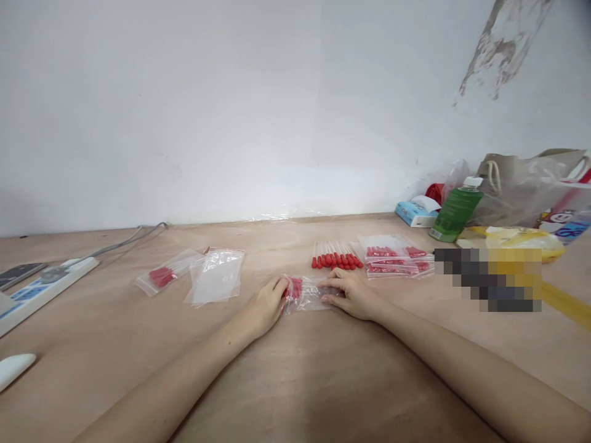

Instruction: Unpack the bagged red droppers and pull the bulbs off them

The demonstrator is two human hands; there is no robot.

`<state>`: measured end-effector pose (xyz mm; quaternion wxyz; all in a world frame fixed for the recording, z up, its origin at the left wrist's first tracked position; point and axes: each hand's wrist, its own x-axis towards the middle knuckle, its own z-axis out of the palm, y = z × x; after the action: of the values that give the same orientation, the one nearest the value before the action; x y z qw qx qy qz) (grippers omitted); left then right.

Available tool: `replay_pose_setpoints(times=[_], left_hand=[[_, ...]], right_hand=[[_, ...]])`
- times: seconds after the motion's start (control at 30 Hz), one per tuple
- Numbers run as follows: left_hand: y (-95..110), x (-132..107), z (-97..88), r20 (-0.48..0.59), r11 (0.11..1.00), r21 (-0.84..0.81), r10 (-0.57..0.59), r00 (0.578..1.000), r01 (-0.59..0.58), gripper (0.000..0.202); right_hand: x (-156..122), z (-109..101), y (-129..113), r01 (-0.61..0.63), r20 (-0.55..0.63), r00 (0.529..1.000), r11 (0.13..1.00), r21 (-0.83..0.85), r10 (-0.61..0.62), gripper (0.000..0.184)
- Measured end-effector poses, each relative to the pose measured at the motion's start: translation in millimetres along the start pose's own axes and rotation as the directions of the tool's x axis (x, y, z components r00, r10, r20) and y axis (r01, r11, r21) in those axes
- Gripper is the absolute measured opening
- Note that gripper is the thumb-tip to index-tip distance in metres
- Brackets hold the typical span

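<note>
A small clear zip bag (308,294) with red-tipped swabs inside lies flat on the wooden table (295,369) between my hands. My left hand (266,304) has its fingers curled onto the bag's left end, over the red tips. My right hand (351,291) presses on the bag's right end with bent fingers. Just beyond lies a loose row of red-tipped swabs (336,259). To the right of that row sits a pile of filled bags (396,256).
Empty clear bags (216,277) and one filled bag (165,274) lie to the left. A power strip (41,289) and a phone (18,273) sit at the far left. At the right stand a green bottle (456,211), a tissue box (414,213) and plastic bags (530,184).
</note>
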<state>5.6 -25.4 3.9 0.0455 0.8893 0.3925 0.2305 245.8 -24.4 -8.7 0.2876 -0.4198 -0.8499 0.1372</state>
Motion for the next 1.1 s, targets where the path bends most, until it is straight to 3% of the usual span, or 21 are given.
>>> replay_pose_setpoints(times=[0.13,0.37,0.57,0.7,0.8,0.9,0.97,1.03,1.1], left_hand=[[-0.4,-1.8,1.8,0.001,0.988,0.153,-0.001,1.000,0.001,0.015],[-4.1,1.8,-15.4,0.056,0.998,-0.051,-0.039,0.998,0.042,0.009],[-37.9,10.3,-65.0,0.142,0.914,-0.371,-0.117,0.983,0.162,0.016],[-68.9,5.3,-111.2,0.153,0.869,-0.407,-0.239,0.959,0.282,0.023],[-77.6,0.6,-128.6,-0.143,0.857,-0.414,-0.395,0.908,0.307,0.028],[-71.2,7.5,-110.0,-0.403,0.882,-0.385,-0.425,0.810,0.271,0.032],[-63.2,20.4,-79.8,-0.414,0.913,-0.346,-0.357,0.838,0.218,0.029],[-54.6,37.9,-44.7,-0.367,0.970,-0.171,-0.223,0.903,0.170,0.025],[-46.4,56.9,-13.8,-0.314,0.985,-0.110,-0.162,0.936,0.134,0.019]], right_hand=[[0.1,-0.8,1.4,0.000,0.005,1.000,1.000,0.021,0.000,0.031],[1.1,-1.7,1.2,0.005,0.015,1.000,0.999,0.039,-0.005,0.030],[0.8,-1.2,2.3,-0.010,0.006,1.000,0.999,0.039,0.009,0.030],[0.1,-1.4,1.1,-0.005,0.001,1.000,1.000,0.020,0.005,0.030],[-1.3,-4.4,-1.2,0.034,0.009,0.999,0.999,0.000,-0.034,0.030],[-3.7,-8.9,-2.2,0.087,0.073,0.993,0.996,0.029,-0.089,0.031],[-5.2,-11.6,-1.8,0.096,0.133,0.986,0.993,0.066,-0.104,0.033],[-6.3,-13.3,-1.4,0.089,0.173,0.979,0.992,0.088,-0.104,0.034],[-6.8,-14.2,-1.3,0.084,0.181,0.978,0.992,0.095,-0.101,0.035]])
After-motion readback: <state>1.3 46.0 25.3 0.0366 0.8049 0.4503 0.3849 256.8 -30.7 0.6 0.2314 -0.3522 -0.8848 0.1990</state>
